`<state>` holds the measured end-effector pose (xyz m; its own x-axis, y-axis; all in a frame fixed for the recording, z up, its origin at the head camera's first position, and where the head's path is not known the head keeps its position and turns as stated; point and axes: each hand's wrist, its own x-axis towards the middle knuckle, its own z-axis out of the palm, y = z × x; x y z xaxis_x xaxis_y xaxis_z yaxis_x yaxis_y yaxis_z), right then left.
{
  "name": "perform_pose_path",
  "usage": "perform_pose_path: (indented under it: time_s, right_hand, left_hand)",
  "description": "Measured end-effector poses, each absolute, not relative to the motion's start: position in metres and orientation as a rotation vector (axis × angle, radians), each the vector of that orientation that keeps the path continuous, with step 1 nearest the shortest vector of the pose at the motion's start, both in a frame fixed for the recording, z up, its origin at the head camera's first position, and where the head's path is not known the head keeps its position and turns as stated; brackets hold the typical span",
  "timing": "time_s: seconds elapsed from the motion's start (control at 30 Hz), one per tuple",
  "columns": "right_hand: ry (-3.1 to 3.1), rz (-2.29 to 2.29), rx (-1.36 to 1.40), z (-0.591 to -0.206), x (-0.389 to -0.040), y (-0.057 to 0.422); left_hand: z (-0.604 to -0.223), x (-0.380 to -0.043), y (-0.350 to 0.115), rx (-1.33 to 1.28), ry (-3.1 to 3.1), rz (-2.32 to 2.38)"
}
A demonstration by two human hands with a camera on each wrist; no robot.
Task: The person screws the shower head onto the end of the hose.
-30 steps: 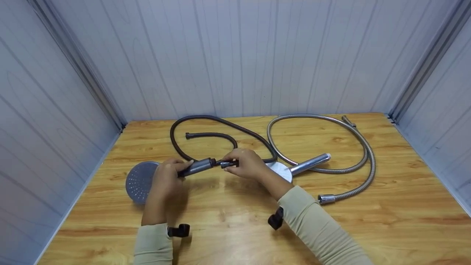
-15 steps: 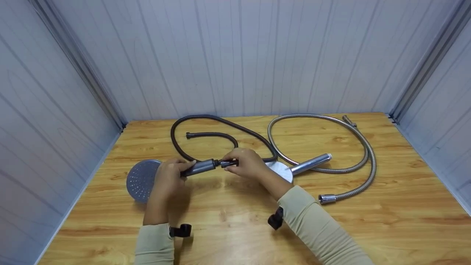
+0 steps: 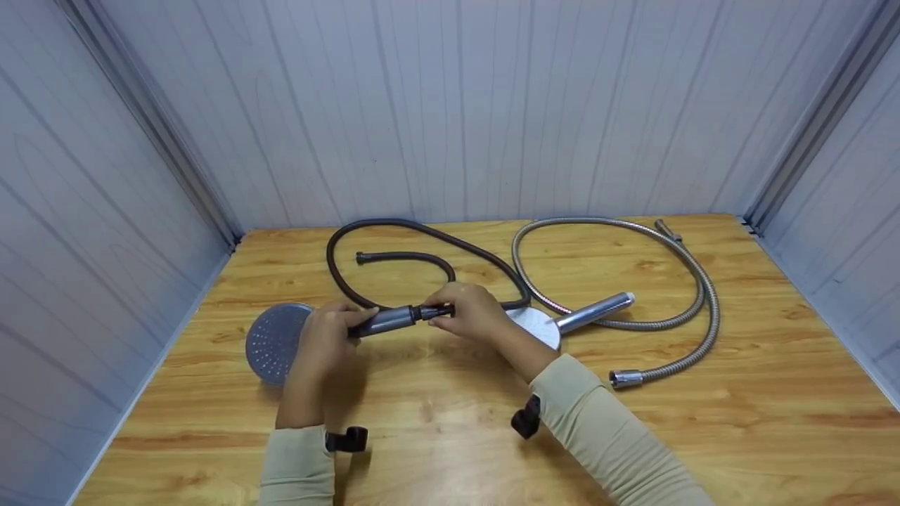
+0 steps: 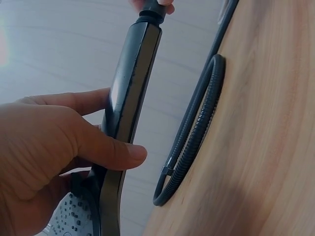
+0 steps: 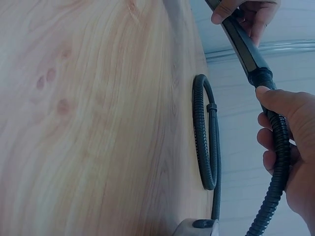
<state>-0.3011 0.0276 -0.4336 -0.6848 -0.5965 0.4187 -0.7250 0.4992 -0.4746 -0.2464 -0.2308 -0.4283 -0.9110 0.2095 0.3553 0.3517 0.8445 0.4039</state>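
Observation:
A dark grey shower head (image 3: 274, 344) with a round perforated face is in my left hand (image 3: 325, 344). In the left wrist view, that thumb and fingers grip its handle (image 4: 133, 78). My right hand (image 3: 467, 313) pinches the end fitting of a black ribbed shower hose (image 5: 279, 152). The fitting meets the threaded end of the handle in line, as the right wrist view shows; how far the threads engage I cannot tell. The hose's other end (image 3: 365, 258) lies loose on the table behind my hands.
To the right, a chrome shower head (image 3: 594, 313) lies on the wooden table (image 3: 436, 436), its round face partly behind my right wrist. A silver metal hose (image 3: 710, 302) loops around behind it. Pale panels (image 3: 450, 112) enclose the table at the back and sides.
My left hand has moved slightly right with the dark shower head, closing the gap between its handle end and the hose fitting. The right hand stays nearly in place.

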Motion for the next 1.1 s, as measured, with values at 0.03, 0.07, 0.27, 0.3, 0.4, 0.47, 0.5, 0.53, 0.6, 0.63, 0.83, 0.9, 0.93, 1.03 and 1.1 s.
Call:
perform_pose_path:
  time_s: [0.03, 0.07, 0.27, 0.3, 0.4, 0.47, 0.5, 0.53, 0.6, 0.63, 0.83, 0.9, 0.93, 1.03, 1.1]
  right_hand:
    - [-2.543, 0.950, 1.133, -0.434, -0.301, 0.027]
    - [-2.548, 0.954, 1.128, -0.434, -0.300, 0.027]
    - [-2.560, 0.953, 1.122, -0.432, -0.299, 0.026]
    - [-2.559, 0.949, 1.127, -0.431, -0.299, 0.026]
    - [-2.549, 0.944, 1.149, -0.431, -0.298, 0.025]
    - [-2.542, 0.937, 1.159, -0.430, -0.298, 0.025]
    - [-2.540, 0.932, 1.163, -0.430, -0.298, 0.025]
    - [-2.541, 0.929, 1.165, -0.429, -0.298, 0.025]
    - [-2.551, 0.929, 1.168, -0.427, -0.298, 0.026]
    - [-2.558, 0.933, 1.168, -0.426, -0.298, 0.026]
    - [-2.624, 0.965, 1.155, -0.420, -0.298, 0.030]
    - [-2.640, 0.973, 1.154, -0.418, -0.299, 0.031]
    - [-2.645, 0.976, 1.154, -0.417, -0.299, 0.032]
    - [-2.657, 0.978, 1.158, -0.415, -0.300, 0.035]
    - [-2.650, 0.969, 1.174, -0.413, -0.300, 0.036]
  left_hand:
    - [-0.428, -0.246, -0.230, -0.427, -2.725, -0.683]
    - [-0.429, -0.246, -0.230, -0.429, -2.725, -0.687]
    - [-0.428, -0.247, -0.229, -0.466, -2.703, -0.695]
    - [-0.428, -0.247, -0.229, -0.467, -2.706, -0.699]
    - [-0.428, -0.247, -0.228, -0.463, -2.722, -0.723]
    - [-0.428, -0.247, -0.229, -0.466, -2.725, -0.743]
    - [-0.428, -0.246, -0.229, -0.467, -2.724, -0.756]
    - [-0.428, -0.246, -0.229, -0.472, -2.720, -0.773]
    - [-0.428, -0.246, -0.230, -0.489, -2.706, -0.810]
    - [-0.429, -0.246, -0.231, -0.499, -2.701, -0.829]
    - [-0.430, -0.247, -0.234, -0.519, -2.711, -0.974]
    - [-0.430, -0.246, -0.234, -0.519, -2.722, -1.012]
    - [-0.430, -0.246, -0.233, -0.523, -2.722, -1.034]
    - [-0.430, -0.246, -0.232, -0.542, -2.720, -1.075]
    - [-0.430, -0.246, -0.232, -0.557, -2.712, -1.085]
